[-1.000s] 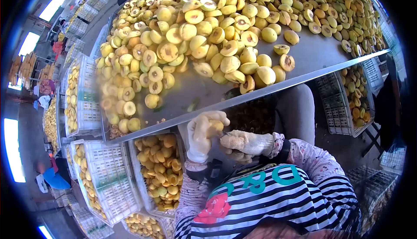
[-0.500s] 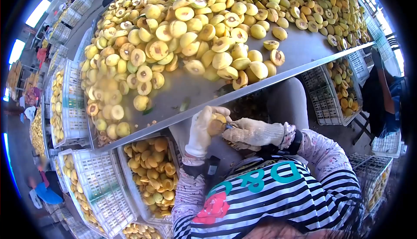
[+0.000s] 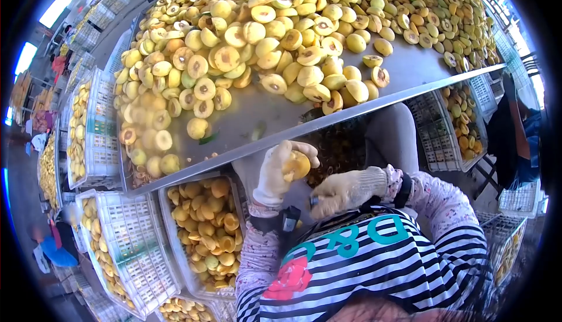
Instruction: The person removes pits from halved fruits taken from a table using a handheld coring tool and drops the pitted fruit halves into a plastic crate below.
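Observation:
In its pale glove, my left hand point(image 3: 280, 173) holds a yellow fruit half point(image 3: 296, 166) just below the edge of the metal table point(image 3: 234, 142). My right hand point(image 3: 346, 192), also gloved, is to the right and a little lower, its fingers wrapped round a small tool point(image 3: 314, 201) of which only the tip shows. The hands are apart. Beyond them a large heap of halved yellow fruit point(image 3: 257, 47) covers much of the table, many halves showing brown centres.
A crate of fruit halves point(image 3: 205, 234) stands below the table at the left, with white crates point(image 3: 137, 246) beside it. Another crate point(image 3: 436, 135) is under the table at the right. A person point(image 3: 521, 135) is at the far right. Dark scraps point(image 3: 336, 149) lie below the table edge.
My right hand has drawn back from the fruit, down and slightly right, with the tool. The fruit in my left hand is turned and more exposed.

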Demonstrator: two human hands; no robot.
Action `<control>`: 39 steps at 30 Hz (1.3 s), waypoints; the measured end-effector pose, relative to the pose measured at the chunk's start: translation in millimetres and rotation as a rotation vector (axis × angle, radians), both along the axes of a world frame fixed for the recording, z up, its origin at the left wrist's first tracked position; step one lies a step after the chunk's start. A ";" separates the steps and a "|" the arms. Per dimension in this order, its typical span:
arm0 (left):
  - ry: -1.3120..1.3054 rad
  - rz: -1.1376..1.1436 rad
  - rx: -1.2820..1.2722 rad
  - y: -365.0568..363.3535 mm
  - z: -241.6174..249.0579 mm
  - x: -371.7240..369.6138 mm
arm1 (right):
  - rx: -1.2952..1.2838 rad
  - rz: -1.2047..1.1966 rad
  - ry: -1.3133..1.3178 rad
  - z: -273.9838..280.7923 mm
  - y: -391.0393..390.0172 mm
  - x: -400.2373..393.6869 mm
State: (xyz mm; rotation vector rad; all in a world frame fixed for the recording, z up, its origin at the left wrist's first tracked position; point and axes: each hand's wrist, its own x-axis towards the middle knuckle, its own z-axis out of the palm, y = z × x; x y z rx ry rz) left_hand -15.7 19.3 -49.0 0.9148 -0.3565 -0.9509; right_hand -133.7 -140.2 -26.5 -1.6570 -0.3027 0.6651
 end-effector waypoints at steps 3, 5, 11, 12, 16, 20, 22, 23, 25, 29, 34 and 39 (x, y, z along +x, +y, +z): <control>-0.153 0.156 0.138 1.0 11.2 -8.4 | 0.149 -0.333 0.515 25.5 1.7 1.5; -0.195 0.325 0.107 -9.2 10.0 -18.9 | 0.275 -0.399 0.545 21.6 10.0 -0.2; -0.496 0.538 0.047 -18.5 4.5 -27.7 | 0.914 -0.264 0.777 25.0 17.3 -1.4; -0.535 0.539 0.016 -20.9 1.4 -27.3 | 1.011 -0.194 0.722 32.6 15.2 -0.7; -0.409 0.493 0.168 -28.8 -13.6 -27.8 | 1.462 0.138 0.794 10.8 -0.6 -11.3; -0.145 0.554 0.409 -0.5 8.8 -23.4 | 1.344 -0.412 0.873 -3.7 -18.1 4.8; -0.823 0.852 0.585 44.7 -6.4 -14.9 | 0.693 -0.628 0.572 9.1 -13.4 2.4; -1.035 0.938 0.776 73.1 -3.0 -9.7 | 0.679 -0.634 0.572 11.1 -14.9 3.3; -1.078 1.172 1.075 140.7 -25.0 -9.8 | 0.691 -0.612 0.587 9.2 -20.6 5.7; -0.862 0.623 2.042 306.9 -150.5 -38.7 | 0.690 -0.554 0.624 0.0 -17.7 6.3; -1.388 0.781 1.622 233.4 -25.3 43.4 | 0.609 -0.563 0.643 -4.0 -20.4 7.5; -1.459 0.563 1.251 120.3 15.1 146.4 | 0.593 -0.539 0.666 1.6 -17.3 8.2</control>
